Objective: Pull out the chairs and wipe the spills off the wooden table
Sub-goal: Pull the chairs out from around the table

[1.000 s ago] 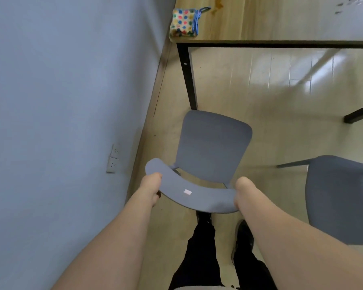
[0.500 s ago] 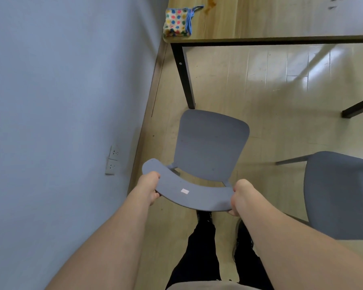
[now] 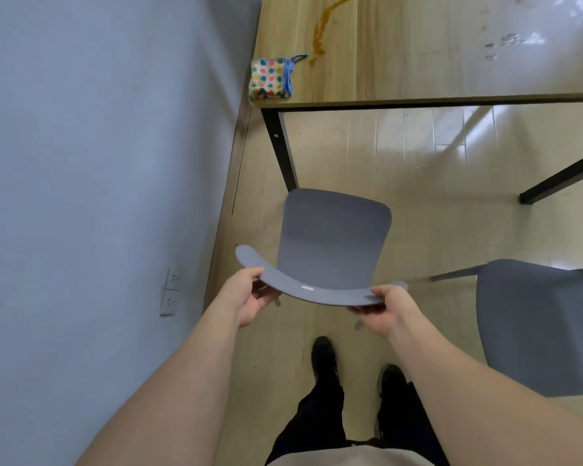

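Observation:
A grey chair (image 3: 334,240) stands on the floor in front of me, clear of the wooden table (image 3: 418,72). My left hand (image 3: 246,297) grips the left part of its curved backrest and my right hand (image 3: 387,307) grips the right end. On the tabletop an orange-brown spill (image 3: 320,31) runs from the far edge toward a folded cloth with coloured dots (image 3: 270,79) at the near left corner. Dark smudges (image 3: 509,42) mark the table at the right.
A second grey chair (image 3: 539,327) stands to my right. A blue-grey wall (image 3: 98,163) with two sockets (image 3: 171,290) runs close on the left. Black table legs (image 3: 281,153) stand ahead. My dark shoes (image 3: 323,361) are just behind the chair.
The chair has come back toward me, away from the table. My view has tilted up, showing more tabletop and the spill. My fingers have shifted under the backrest.

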